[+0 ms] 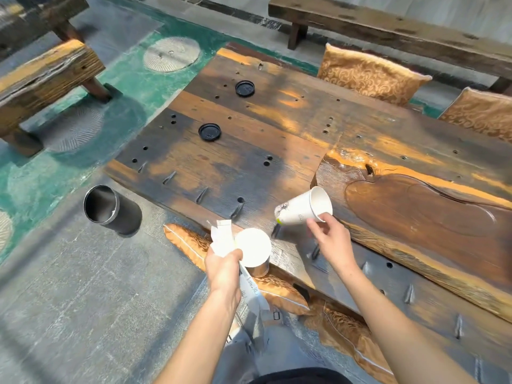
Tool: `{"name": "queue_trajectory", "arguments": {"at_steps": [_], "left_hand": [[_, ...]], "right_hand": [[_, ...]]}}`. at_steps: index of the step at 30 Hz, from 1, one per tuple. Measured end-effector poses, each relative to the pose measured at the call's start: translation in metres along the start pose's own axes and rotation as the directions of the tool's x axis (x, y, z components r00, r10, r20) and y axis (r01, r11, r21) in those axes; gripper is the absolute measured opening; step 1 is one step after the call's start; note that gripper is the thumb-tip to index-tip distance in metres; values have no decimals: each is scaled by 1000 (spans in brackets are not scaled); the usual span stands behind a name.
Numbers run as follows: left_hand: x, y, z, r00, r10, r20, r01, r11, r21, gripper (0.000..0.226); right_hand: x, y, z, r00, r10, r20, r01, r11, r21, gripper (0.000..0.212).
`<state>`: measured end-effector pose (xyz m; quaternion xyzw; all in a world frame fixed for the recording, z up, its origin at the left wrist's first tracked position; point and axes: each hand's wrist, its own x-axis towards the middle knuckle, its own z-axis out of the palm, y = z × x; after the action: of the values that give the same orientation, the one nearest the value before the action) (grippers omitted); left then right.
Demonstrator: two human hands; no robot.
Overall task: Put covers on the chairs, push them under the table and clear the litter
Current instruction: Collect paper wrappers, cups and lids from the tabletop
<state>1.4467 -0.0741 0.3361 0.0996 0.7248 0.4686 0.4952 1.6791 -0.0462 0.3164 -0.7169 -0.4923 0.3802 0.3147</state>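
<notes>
the fingers of the right hand pinch the rim of a white paper cup, which is tipped on its side above the table's near edge, mouth toward the far right. the left hand is closed around a second paper cup, upright and glaring in the sun, together with crumpled paper wrappers that trail below the wrist.

two black cup lids lie on the wooden table, well apart from both hands, so the litter is not yet cleared. a black cylindrical bin stands on the floor beside the table's left end.

the risks, as i judge them: the rim pinch is slight, and the tilted cup could slip or spill any dregs onto the wood; the loose wrappers could drop from the crowded left hand on the way to the bin.

the table is dark, weathered planks with drilled holes and notches, and a carved slab set on the right. gold patterned chair covers show at the far side, more at the near edge. the floor is grey stone with green painted areas; rough wooden benches stand around.
</notes>
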Motion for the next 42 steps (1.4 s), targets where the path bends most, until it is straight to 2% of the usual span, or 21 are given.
{"name": "queue_trajectory", "arguments": {"at_steps": [3,5,8,12,15,17,19,23,26,28,30,34,38,42], "left_hand": [[0,4,8,1000,-8,-6,8,1000,-3,46],[-1,8,14,1000,-16,1,16,1000,12,44],[1,14,21,999,-16,33,16,1000,1,44],[5,21,21,997,-23,70,21,999,26,45],[9,27,19,993,-13,119,2,996,89,46],[11,33,20,989,-2,145,-16,993,120,49],[14,40,20,984,-12,175,-9,993,120,52],[29,55,12,970,-77,232,76,997,13,42],[47,74,1,941,-168,295,189,981,-44,26],[63,89,-8,908,-212,361,243,969,-44,21],[83,104,-18,887,-224,405,247,969,-6,27],[126,131,-56,885,-213,414,235,972,-2,27],[171,159,-104,869,-162,467,166,986,31,32],[209,187,-148,768,-175,616,181,982,53,48]], "right_hand": [[-27,-34,-22,983,-166,73,147,966,214,22],[-42,-51,-31,951,-264,158,229,950,210,24],[-50,-62,-33,890,-373,263,384,923,12,22],[-43,-74,-32,855,-409,319,482,853,-198,25],[-33,-84,-29,792,-474,384,597,733,-327,31],[-27,-91,-19,752,-455,478,644,661,-384,30],[-21,-95,-3,742,-385,549,629,683,-372,33],[-4,-96,30,792,-248,558,446,859,-253,60],[8,-94,56,833,-226,506,408,868,-284,66],[15,-97,74,877,-223,426,367,883,-294,63],[20,-106,92,907,-217,362,327,904,-277,57],[21,-133,134,943,-201,266,253,950,-182,37],[18,-172,184,951,-173,257,213,967,-138,27],[15,-210,239,923,-249,293,299,944,-139,31]]}}
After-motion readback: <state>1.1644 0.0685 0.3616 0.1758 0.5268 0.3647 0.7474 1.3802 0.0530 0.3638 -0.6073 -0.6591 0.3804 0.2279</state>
